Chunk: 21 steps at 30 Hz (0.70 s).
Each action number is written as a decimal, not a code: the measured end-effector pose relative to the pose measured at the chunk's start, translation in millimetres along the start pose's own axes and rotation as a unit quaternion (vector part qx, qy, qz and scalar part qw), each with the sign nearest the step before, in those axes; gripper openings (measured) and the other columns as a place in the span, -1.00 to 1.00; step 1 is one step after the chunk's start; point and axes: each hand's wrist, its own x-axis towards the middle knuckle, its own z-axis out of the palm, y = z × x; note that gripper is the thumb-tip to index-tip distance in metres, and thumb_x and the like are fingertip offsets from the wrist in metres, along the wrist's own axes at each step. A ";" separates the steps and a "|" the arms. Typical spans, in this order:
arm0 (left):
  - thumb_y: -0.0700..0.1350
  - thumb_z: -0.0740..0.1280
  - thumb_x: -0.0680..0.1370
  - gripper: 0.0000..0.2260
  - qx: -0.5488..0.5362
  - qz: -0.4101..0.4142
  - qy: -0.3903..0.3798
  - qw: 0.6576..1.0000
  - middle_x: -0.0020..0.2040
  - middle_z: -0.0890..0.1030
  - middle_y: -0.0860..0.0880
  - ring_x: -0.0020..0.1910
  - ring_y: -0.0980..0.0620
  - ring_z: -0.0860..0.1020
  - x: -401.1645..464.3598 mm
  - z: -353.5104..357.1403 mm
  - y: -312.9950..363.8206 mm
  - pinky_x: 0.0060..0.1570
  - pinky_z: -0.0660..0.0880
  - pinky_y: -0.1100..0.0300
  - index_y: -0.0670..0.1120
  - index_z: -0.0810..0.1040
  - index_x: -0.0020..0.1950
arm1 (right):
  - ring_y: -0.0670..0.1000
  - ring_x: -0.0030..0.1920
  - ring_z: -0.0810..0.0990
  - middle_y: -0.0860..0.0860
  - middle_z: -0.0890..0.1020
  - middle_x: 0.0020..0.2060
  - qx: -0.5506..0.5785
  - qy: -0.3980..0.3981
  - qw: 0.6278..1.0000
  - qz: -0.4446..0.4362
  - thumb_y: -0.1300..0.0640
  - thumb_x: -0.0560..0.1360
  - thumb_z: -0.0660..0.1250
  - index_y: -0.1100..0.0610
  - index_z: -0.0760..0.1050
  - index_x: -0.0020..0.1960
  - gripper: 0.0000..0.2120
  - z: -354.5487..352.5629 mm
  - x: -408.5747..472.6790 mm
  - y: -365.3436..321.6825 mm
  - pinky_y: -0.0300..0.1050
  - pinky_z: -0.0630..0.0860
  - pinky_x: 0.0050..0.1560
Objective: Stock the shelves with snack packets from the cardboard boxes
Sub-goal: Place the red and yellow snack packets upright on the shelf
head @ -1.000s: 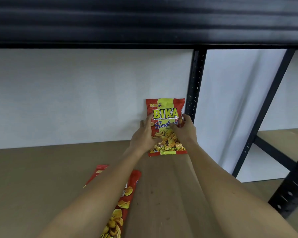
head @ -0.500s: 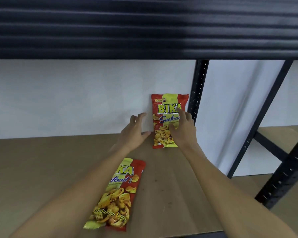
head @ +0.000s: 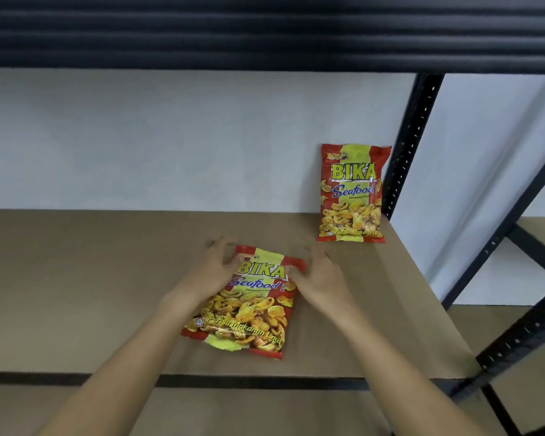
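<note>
Pickup of packet 2 (head: 244, 305), lying flat near the shelf (head: 76, 278) front edge, is underway: left hand (head: 213, 272) and right hand (head: 320, 278) are curled onto its top corners. Standing it beside the upright packet (head: 353, 196) at the back right corner is judged next.

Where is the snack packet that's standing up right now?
The upright red-and-yellow snack packet stands at the back right corner of the brown shelf board, leaning on the white wall beside the black upright post.

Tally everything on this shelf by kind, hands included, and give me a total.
Snack packets: 2, one standing against the back wall, one lying flat near the front.
Hands: 2, left hand and right hand, both at the flat packet's top corners.
Total: 4
</note>
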 end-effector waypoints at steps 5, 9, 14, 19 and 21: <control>0.04 0.30 0.62 -0.59 -0.019 -0.040 -0.011 0.999 0.26 0.57 -0.07 0.16 -0.03 0.56 -13.4 1.3 -22.4 0.09 0.52 0.14 -0.09 0.41 0.43 | 0.11 0.21 0.58 0.02 0.64 0.15 0.024 -0.029 0.998 0.054 -0.13 0.51 0.40 0.06 0.43 0.25 -0.59 16.7 -8.8 -7.7 -0.03 0.53 0.19; -0.08 0.37 0.60 -0.63 -0.153 -0.098 0.010 0.983 0.21 0.62 -0.15 0.03 -0.05 0.63 -9.8 4.5 -30.7 0.08 0.58 0.03 -0.19 0.48 0.35 | 0.03 0.04 0.66 -0.05 0.68 -0.02 0.135 -0.002 0.987 0.085 -0.06 0.52 0.43 -0.01 0.47 0.06 -0.78 21.1 -6.4 -10.1 -0.02 0.58 0.13; -0.10 0.34 0.61 -0.82 -0.278 -0.118 0.019 0.953 0.02 0.70 -0.10 -0.07 -0.09 0.70 -12.9 8.3 -34.8 0.07 0.61 -0.12 -0.13 0.58 0.17 | -0.02 -0.14 0.73 -0.04 0.73 -0.10 0.296 0.001 0.950 0.097 0.04 0.50 0.47 0.00 0.57 0.11 -0.79 27.9 -2.8 -9.0 0.07 0.66 0.02; -0.15 0.37 0.59 -0.72 -0.301 -0.056 0.051 0.951 0.04 0.62 0.08 -0.09 0.11 0.67 -14.6 6.4 -27.7 -0.17 0.61 0.25 -0.03 0.43 0.28 | -0.07 -0.07 0.71 -0.12 0.65 0.02 0.291 -0.010 0.956 0.037 0.19 0.46 0.53 -0.15 0.40 0.09 -0.59 25.9 -5.5 -18.2 -0.09 0.66 -0.06; -0.18 0.39 0.58 -0.71 -0.298 -0.037 0.063 0.952 0.09 0.64 0.02 -0.10 0.14 0.67 -11.6 1.1 -29.7 -0.18 0.61 0.27 -0.04 0.44 0.27 | -0.07 -0.08 0.69 -0.09 0.65 0.00 0.261 0.022 0.965 0.001 0.20 0.45 0.53 -0.13 0.35 0.31 -0.44 20.0 -1.6 -19.9 -0.10 0.67 -0.09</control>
